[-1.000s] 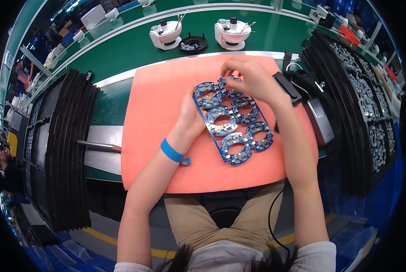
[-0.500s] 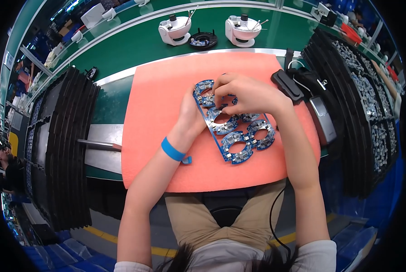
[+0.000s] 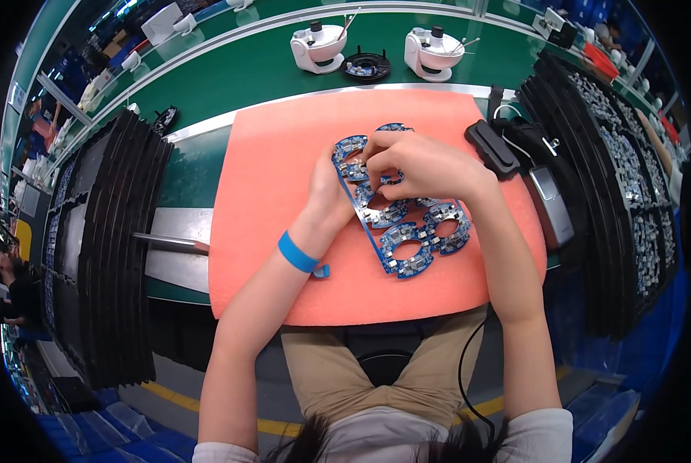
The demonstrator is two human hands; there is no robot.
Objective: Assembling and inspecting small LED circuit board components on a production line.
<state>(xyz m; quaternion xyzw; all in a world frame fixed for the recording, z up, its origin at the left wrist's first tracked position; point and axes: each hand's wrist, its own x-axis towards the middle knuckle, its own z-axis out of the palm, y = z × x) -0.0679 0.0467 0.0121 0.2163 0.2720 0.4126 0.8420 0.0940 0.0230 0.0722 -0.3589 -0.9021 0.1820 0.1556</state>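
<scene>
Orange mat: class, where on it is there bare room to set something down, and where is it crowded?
The orange mat is bare on its left half, between the stacked black trays and the left hand, and along its near edge. It is crowded at centre right, where both hands hold the blue circuit panel, the right hand above it.

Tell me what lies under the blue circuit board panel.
The blue circuit board panel lies on an orange foam mat, which shows through its round holes. The left hand and right hand cover its upper part, hiding what is beneath there.
</scene>
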